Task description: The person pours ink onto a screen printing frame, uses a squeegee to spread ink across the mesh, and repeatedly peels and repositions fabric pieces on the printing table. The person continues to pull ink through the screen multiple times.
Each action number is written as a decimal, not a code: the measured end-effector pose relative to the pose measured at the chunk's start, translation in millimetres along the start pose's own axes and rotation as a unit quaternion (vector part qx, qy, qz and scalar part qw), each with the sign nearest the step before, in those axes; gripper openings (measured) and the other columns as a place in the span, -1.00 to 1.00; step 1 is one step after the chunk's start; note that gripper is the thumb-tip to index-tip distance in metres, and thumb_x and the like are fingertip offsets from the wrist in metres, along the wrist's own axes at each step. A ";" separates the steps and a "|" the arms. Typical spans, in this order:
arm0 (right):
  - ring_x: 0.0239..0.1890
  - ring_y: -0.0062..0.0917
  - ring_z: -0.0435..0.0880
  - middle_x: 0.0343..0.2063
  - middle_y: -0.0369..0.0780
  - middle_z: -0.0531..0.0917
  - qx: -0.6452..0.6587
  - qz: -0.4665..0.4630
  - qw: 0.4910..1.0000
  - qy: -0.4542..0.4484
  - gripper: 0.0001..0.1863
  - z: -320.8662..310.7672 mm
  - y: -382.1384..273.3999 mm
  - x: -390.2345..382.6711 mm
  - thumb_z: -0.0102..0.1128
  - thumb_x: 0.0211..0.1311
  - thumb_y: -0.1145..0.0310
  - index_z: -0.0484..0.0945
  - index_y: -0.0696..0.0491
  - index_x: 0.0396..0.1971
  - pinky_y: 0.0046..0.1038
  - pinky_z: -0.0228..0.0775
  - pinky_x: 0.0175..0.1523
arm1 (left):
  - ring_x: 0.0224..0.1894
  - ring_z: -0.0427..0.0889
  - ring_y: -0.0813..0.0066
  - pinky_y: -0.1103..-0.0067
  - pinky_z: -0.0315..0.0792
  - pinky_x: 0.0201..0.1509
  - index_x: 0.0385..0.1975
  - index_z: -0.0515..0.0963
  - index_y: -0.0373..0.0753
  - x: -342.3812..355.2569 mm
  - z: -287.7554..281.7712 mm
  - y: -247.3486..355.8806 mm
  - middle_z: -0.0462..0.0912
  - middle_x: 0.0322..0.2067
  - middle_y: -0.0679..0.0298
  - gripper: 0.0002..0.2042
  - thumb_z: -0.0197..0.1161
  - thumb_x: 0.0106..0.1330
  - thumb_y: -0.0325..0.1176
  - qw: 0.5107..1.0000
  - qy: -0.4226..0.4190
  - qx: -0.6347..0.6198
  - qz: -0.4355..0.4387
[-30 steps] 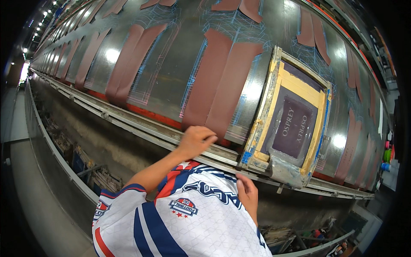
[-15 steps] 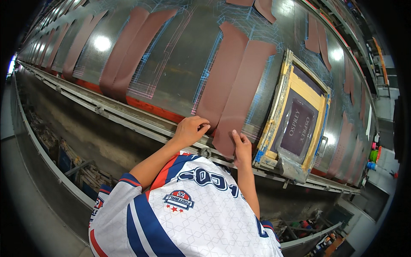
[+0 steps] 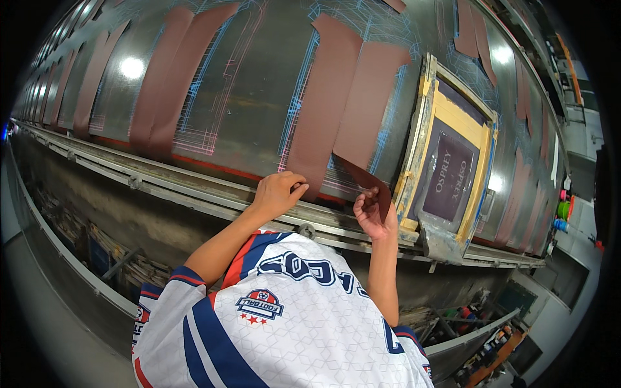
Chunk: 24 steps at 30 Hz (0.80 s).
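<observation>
Two long brown sheet pieces lie side by side on the dark table before me, the left brown piece (image 3: 321, 103) and the right brown piece (image 3: 373, 90). My right hand (image 3: 374, 216) grips the near end of the right piece. That end is raised and folded over, baring blue and pink lines on the table. At the near left corner of the left piece, my left hand (image 3: 279, 197) touches it with curled, closed fingers. Whether they pinch the edge is hidden.
A wooden-framed printing screen (image 3: 414, 155) rests on the table just right of my right hand. Further brown pieces (image 3: 162, 84) lie in rows to both sides. A metal rail (image 3: 194, 185) runs along the table's near edge.
My right hand has turned palm up and moved right, lifting and folding back the near end of the right piece, which lay flat before. My left hand stays at the left piece's corner.
</observation>
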State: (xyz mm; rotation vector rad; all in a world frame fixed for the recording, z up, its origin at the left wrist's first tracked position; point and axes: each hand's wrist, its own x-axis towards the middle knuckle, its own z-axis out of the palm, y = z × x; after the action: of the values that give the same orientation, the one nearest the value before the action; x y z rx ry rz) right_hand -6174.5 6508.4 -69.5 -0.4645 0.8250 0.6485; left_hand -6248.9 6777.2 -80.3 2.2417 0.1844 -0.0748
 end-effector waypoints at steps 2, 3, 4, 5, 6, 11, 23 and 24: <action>-0.38 -0.35 0.65 -0.42 -0.15 0.64 0.064 0.007 0.998 -0.013 -0.84 5.7 -6.6 7.3 0.20 0.36 0.40 0.63 0.14 -0.40 -0.39 0.65 -0.22 | -0.48 0.61 0.30 0.41 0.47 -0.38 -0.43 0.64 -0.21 3.2 1.4 2.8 0.61 -0.50 0.27 -0.78 0.41 0.19 -0.18 0.999 -0.001 0.040 0.030; -0.38 -0.35 0.65 -0.42 -0.14 0.64 0.077 0.004 0.997 -0.017 -0.84 8.2 -9.7 12.3 0.19 0.36 0.41 0.63 0.16 -0.40 -0.39 0.65 -0.21 | -0.48 0.61 0.30 0.40 0.46 -0.39 -0.47 0.61 -0.21 5.1 3.5 4.2 0.58 -0.52 0.27 -0.75 0.44 0.15 -0.15 0.996 0.000 0.071 0.055; -0.38 -0.35 0.65 -0.42 -0.12 0.64 0.090 0.000 0.996 -0.022 -0.84 10.1 -12.7 17.4 0.18 0.36 0.43 0.63 0.17 -0.40 -0.39 0.66 -0.21 | -0.48 0.60 0.30 0.40 0.45 -0.40 -0.51 0.57 -0.21 7.0 5.9 6.0 0.55 -0.54 0.27 -0.71 0.46 0.12 -0.13 0.992 0.001 0.101 0.080; -0.37 -0.35 0.65 -0.42 -0.11 0.64 0.102 -0.004 0.994 -0.029 -0.84 13.2 -15.6 22.5 0.16 0.36 0.45 0.63 0.18 -0.40 -0.38 0.66 -0.21 | -0.48 0.60 0.29 0.40 0.44 -0.41 -0.52 0.54 -0.20 10.3 8.7 8.5 0.53 -0.54 0.27 -0.68 0.48 0.08 -0.11 0.987 0.009 0.123 0.107; -0.37 -0.36 0.64 -0.41 -0.09 0.63 0.113 -0.006 0.993 -0.020 -0.86 18.2 -18.2 24.9 0.14 0.35 0.49 0.62 0.20 -0.40 -0.39 0.65 -0.23 | -0.47 0.59 0.28 0.39 0.43 -0.42 -0.53 0.50 -0.20 13.9 12.5 11.9 0.50 -0.54 0.26 -0.65 0.50 0.04 -0.09 0.980 0.018 0.144 0.135; -0.36 -0.39 0.59 -0.41 -0.10 0.56 0.192 0.005 0.981 -0.022 -0.85 29.5 -25.0 29.2 0.15 0.33 0.48 0.59 0.23 -0.41 -0.43 0.61 -0.27 | -0.43 0.58 0.22 0.36 0.45 -0.39 -0.47 0.46 -0.19 23.3 23.2 17.9 0.46 -0.48 0.23 -0.58 0.53 -0.05 -0.05 0.970 -0.017 0.192 0.147; -0.35 -0.45 0.43 -0.39 -0.16 0.43 0.342 0.060 0.937 -0.027 -0.88 32.3 -22.3 1.6 0.18 0.29 0.48 0.50 0.23 -0.36 -0.49 0.51 -0.29 | -0.43 0.55 -0.02 0.29 0.42 -0.33 -0.50 0.45 -0.35 24.0 -0.7 16.3 0.49 -0.51 0.01 -0.89 0.20 0.14 -0.44 1.000 -0.002 -0.019 -0.013; -0.36 -0.45 0.43 -0.40 -0.16 0.43 0.345 0.062 0.936 -0.032 -0.88 29.9 -20.6 -0.3 0.19 0.29 0.48 0.49 0.23 -0.36 -0.49 0.51 -0.29 | -0.42 0.54 -0.04 0.29 0.41 -0.33 -0.49 0.46 -0.36 25.1 -5.9 13.2 0.51 -0.50 0.00 -0.89 0.18 0.16 -0.45 0.999 0.004 -0.045 -0.024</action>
State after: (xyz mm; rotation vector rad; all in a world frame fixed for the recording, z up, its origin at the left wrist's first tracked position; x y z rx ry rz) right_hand -6145.0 6511.8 -48.7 0.2473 0.9631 0.4451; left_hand -6222.0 6776.3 -69.4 2.1484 0.2414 -0.0818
